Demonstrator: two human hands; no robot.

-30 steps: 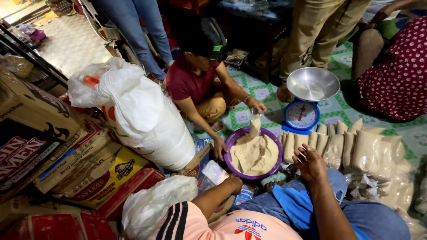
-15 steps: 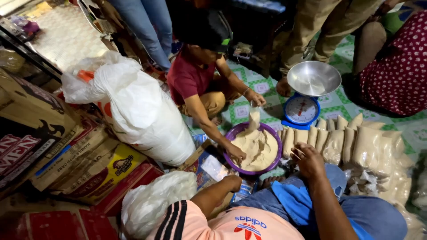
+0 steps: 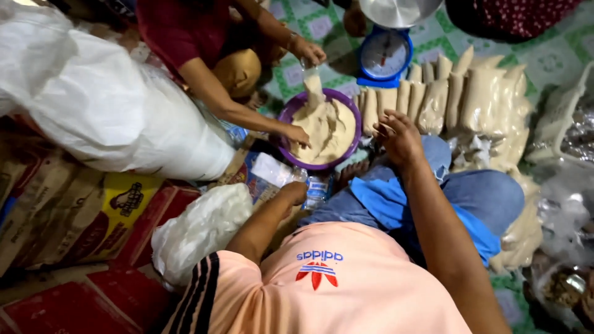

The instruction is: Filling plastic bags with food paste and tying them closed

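Note:
My right hand (image 3: 399, 137) hovers over my blue-clad knee, fingers loosely apart, just right of a purple bowl (image 3: 286, 111) of beige powder and close to a row of filled clear bags (image 3: 433, 99). Nothing shows in it. My left hand (image 3: 296, 190) rests low beside a small plastic water bottle (image 3: 315, 188); its fingers are hidden. Across the bowl another person in a red shirt holds a partly filled bag (image 3: 313, 83) upright over the powder with one hand (image 3: 309, 52) and has the other hand (image 3: 297, 133) at the bowl's near rim.
A blue kitchen scale (image 3: 385, 55) with a metal pan stands behind the bags. A large white sack (image 3: 105, 117) lies at the left, a smaller white bag (image 3: 198, 229) by my left arm. Cardboard boxes (image 3: 80, 216) fill the lower left. More plastic bags lie at the right.
The view has dropped lower and closer to the bowl. The other person has brought the bag upright over the powder. My right hand stays by the bowl's right side.

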